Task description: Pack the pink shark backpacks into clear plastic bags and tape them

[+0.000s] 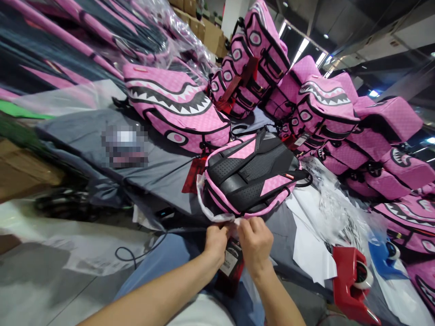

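A pink and black backpack lies on the grey cloth with its padded back and straps facing up. Just below its near end, my left hand and my right hand are close together, fingers closed on a clear plastic bag. Part of that bag runs along the backpack's left edge. Between my wrists hangs a dark hang tag with a white label. A red tag sticks out at the backpack's left side.
A pink shark-mouth backpack lies behind, with stacked backpacks beyond. At right are a red tape dispenser, a blue tape dispenser, white paper sheets and crumpled clear plastic. A dark cable trails at left.
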The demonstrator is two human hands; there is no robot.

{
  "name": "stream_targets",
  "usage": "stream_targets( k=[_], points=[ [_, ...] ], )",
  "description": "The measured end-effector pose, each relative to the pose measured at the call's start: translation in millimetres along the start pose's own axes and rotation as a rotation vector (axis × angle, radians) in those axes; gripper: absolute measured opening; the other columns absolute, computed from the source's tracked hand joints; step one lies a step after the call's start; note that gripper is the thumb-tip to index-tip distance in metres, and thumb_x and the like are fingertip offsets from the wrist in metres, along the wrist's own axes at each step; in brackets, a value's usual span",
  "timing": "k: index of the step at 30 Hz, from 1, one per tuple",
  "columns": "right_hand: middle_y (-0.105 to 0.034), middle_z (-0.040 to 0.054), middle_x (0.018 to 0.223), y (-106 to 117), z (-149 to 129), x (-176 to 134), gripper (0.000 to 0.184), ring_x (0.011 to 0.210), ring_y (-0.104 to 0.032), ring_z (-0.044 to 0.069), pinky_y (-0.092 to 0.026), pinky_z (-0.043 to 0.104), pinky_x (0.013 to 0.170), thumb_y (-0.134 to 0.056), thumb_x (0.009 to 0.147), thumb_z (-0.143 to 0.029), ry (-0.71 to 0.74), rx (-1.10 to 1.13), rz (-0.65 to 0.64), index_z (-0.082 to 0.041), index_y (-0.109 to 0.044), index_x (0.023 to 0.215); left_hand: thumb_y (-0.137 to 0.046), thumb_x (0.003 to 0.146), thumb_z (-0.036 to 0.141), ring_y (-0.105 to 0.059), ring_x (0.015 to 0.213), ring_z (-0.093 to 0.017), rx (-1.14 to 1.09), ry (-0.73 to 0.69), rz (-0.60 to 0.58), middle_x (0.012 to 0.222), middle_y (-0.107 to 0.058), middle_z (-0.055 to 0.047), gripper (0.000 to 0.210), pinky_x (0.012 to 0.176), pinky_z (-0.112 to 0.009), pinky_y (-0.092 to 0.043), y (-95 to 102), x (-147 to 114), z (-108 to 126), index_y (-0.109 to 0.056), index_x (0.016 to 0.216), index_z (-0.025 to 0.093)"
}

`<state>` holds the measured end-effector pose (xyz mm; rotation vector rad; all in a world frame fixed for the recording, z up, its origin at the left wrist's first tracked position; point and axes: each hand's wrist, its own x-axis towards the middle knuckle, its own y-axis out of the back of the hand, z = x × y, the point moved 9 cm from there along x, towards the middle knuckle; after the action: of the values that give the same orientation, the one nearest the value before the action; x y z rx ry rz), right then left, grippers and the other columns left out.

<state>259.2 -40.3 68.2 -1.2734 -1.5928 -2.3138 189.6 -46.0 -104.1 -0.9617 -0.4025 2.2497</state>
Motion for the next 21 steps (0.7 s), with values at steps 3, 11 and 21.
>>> stream_targets(
  k=[3,11,21],
  points=[
    [-0.057,0.0018,0.070,-17.1,-9.7,-11.1,0.027,0.065,-0.049,0.017,-0.034,0.031,0.059,-0.047,0.102,-0.018,0.028,0.020,-0.039,-0.021,-0.063,0.080,-0.073,0.048,0.038,-0.051,0.054,-0.012,-0.017,0.015,-0.017,0.055,-0.057,0.005,0.028,0.054,-0.026,-0.040,3.1,-4.2,3.0,-0.065,0.065,0.017],
    [-0.072,0.0080,0.093,-19.8,-6.5,-34.6,0.019,0.087,-0.061,0.021,-0.042,0.035,0.074,-0.048,0.098,-0.016,-0.078,0.141,-0.077,-0.015,-0.060,0.113,-0.078,0.053,0.044,-0.060,0.063,-0.015,-0.042,0.060,-0.124,0.062,-0.064,0.000,0.032,0.064,-0.027,-0.048,-3.8,-16.8,11.0,-0.066,0.064,0.016],
    [-0.070,0.0092,0.099,-12.5,9.2,-39.2,0.020,0.092,-0.062,0.022,-0.043,0.036,0.083,-0.054,0.098,-0.020,-0.227,0.165,0.073,-0.019,-0.057,0.117,-0.079,0.049,0.030,-0.066,0.074,-0.019,-0.008,-0.032,-0.033,0.077,-0.074,-0.004,0.027,0.074,-0.030,-0.052,-1.8,-3.2,9.9,-0.070,0.071,0.017]
  ],
)
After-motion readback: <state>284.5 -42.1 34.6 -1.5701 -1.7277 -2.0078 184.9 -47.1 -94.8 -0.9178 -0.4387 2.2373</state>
